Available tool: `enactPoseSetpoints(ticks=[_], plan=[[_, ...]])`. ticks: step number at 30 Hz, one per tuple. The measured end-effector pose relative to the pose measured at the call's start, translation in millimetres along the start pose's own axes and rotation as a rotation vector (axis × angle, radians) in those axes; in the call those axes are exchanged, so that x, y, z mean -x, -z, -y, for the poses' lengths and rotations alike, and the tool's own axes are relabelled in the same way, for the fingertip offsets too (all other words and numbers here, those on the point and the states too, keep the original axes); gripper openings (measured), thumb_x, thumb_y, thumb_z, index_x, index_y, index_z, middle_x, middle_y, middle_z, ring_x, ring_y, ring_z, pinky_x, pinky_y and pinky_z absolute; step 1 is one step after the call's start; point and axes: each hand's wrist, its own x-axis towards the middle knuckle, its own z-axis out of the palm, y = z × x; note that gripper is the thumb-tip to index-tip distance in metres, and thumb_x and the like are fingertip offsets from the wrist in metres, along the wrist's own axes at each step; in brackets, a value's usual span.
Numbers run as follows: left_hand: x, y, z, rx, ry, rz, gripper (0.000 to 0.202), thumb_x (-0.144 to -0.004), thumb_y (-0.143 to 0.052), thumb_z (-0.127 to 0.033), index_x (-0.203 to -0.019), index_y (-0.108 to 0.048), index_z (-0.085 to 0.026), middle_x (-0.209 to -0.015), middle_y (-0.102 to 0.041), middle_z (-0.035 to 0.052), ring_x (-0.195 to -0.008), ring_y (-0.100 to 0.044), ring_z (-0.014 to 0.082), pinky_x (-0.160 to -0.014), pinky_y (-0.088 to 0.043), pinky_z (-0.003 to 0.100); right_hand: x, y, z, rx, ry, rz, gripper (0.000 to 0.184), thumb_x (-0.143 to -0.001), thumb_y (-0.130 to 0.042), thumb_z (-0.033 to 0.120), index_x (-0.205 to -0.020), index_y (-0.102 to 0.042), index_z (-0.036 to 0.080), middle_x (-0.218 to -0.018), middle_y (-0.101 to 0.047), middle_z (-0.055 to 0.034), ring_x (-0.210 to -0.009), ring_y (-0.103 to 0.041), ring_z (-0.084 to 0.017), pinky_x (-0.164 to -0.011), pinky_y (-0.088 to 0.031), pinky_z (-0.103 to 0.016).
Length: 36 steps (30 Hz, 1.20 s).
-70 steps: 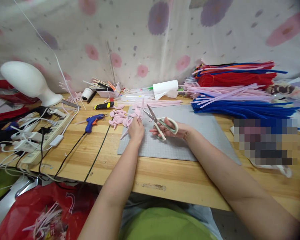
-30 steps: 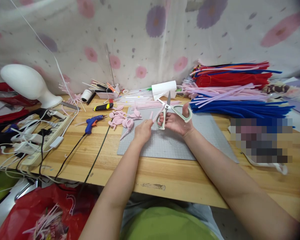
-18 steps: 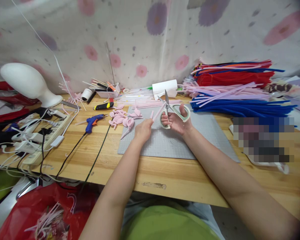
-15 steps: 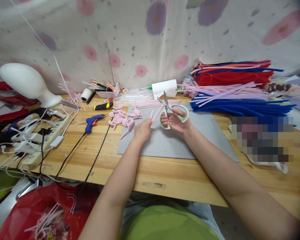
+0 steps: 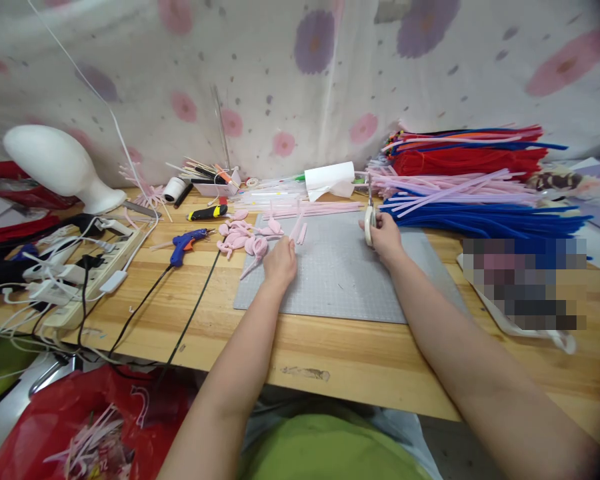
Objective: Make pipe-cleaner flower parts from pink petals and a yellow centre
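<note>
Right hand (image 5: 384, 237) fingers clamped around the scissors (image 5: 369, 213); left hand (image 5: 280, 261) fingers pinch pink stems (image 5: 298, 231) over grey mat (image 5: 340, 287)

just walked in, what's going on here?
A person works at a wooden table. The right hand holds scissors edge-on over the far side of the grey mat, near the stacked pipe cleaners. The left hand reaches a short pink stem on the mat; the grip is unclear. Bent pink loops lie to its left.
</note>
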Motion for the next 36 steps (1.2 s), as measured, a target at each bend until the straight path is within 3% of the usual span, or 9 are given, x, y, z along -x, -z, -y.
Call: enactPoseSetpoints(ticks=[2, 5, 9, 15, 18, 21, 27, 31, 36], plan=[[3, -2.2, -10, -0.02, -0.038, -0.01, 0.033, -0.09, -0.021, -0.032, -0.098, -0.05, -0.02, -0.094, -0.06, 0.0075, -0.084, -0.058, 0.0191, -0.068, -0.038, 0.029, 0, -1, -6, 0.144, 0.011, -0.076, 0.031, -0.061, -0.06, 0.038, -0.082, -0.049, 0.019, -0.076, -0.057, -0.0021, -0.067, -0.052, -0.016, -0.062, -0.04, -0.029], [7, -6.5, -21, -0.045, -0.133, -0.059, 0.028, -0.085, -0.036, -0.031, -0.108, -0.048, -0.02, -0.103, -0.055, 0.0087, -0.093, -0.054, 0.0201, -0.072, -0.04, 0.029, 8, -4, -1, 0.283, 0.064, -0.006, 0.028, -0.062, -0.058, 0.036, -0.084, -0.053, 0.019, -0.078, -0.06, -0.0035, -0.07, -0.053, -0.017, -0.065, -0.039, -0.029], [7, -9.3, -21, -0.036, -0.234, -0.118, 0.043, -0.074, -0.053, -0.027, -0.116, -0.046, -0.019, -0.109, -0.051, 0.0094, -0.103, -0.048, 0.022, -0.085, -0.037, 0.031, 17, -6, 10, 0.391, 0.111, 0.06, 0.026, -0.064, -0.055, 0.034, -0.085, -0.055, 0.019, -0.078, -0.062, -0.0045, -0.069, -0.053, -0.018, -0.064, -0.039, -0.029], [0, -7.8, -23, -0.02, -0.279, -0.088, 0.037, -0.076, -0.052, -0.031, -0.111, -0.051, -0.019, -0.107, -0.053, 0.0087, -0.101, -0.048, 0.0209, -0.087, -0.036, 0.032, 14, -4, 7, 0.458, 0.046, -0.055, 0.038, -0.065, -0.054, 0.034, -0.097, -0.056, 0.016, -0.089, -0.06, -0.01, -0.08, -0.053, -0.022, -0.073, -0.041, -0.034], [-6, -10.0, -33, -0.064, -0.337, -0.058, 0.031, -0.078, -0.051, -0.032, -0.106, -0.054, -0.019, -0.105, -0.054, 0.0084, -0.099, -0.049, 0.0213, -0.084, -0.037, 0.033, 9, 1, 0, 0.531, 0.079, -0.133, 0.043, -0.063, -0.055, 0.032, -0.101, -0.056, 0.012, -0.098, -0.056, -0.014, -0.092, -0.05, -0.025, -0.083, -0.039, -0.038], [-14, -12.8, -39, -0.143, -0.356, 0.025, 0.02, -0.082, -0.045, -0.024, -0.094, -0.059, -0.018, -0.098, -0.056, 0.0096, -0.097, -0.05, 0.0218, -0.08, -0.037, 0.034, 2, 11, -9, 0.56, 0.137, -0.109, 0.043, -0.063, -0.054, 0.03, -0.101, -0.059, 0.011, -0.098, -0.055, -0.0142, -0.094, -0.048, -0.026, -0.085, -0.038, -0.039], [-22, -0.1, -26, -0.136, -0.314, 0.02, 0.024, -0.085, -0.037, -0.019, -0.093, -0.059, -0.018, -0.099, -0.056, 0.011, -0.097, -0.05, 0.0204, -0.081, -0.035, 0.033, -9, 25, -20, 0.724, 0.379, -0.075, 0.031, -0.063, -0.043, 0.013, -0.084, -0.066, 0.017, -0.086, -0.058, -0.0119, -0.09, -0.047, -0.026, -0.079, -0.038, -0.04], [-19, 12.6, -12, -0.035, -0.154, -0.048, 0.025, -0.087, -0.033, -0.022, -0.099, -0.054, -0.022, -0.1, -0.057, 0.008, -0.093, -0.053, 0.0179, -0.076, -0.035, 0.029, -8, 23, -15, 0.859, 0.291, 0.008, 0.024, -0.064, -0.045, 0.015, -0.078, -0.064, 0.013, -0.082, -0.058, -0.014, -0.086, -0.047, -0.025, -0.079, -0.036, -0.04], [-12, 9.3, -8, 0.149, -0.007, -0.096, 0.024, -0.089, -0.028, -0.026, -0.106, -0.045, -0.025, -0.089, -0.062, 0.0033, -0.08, -0.057, 0.017, -0.066, -0.034, 0.027, 2, 17, 2, 0.709, 0.227, -0.16, 0.034, -0.065, -0.047, 0.016, -0.098, -0.054, 0.008, -0.097, -0.053, -0.0181, -0.093, -0.045, -0.029, -0.081, -0.035, -0.043]])
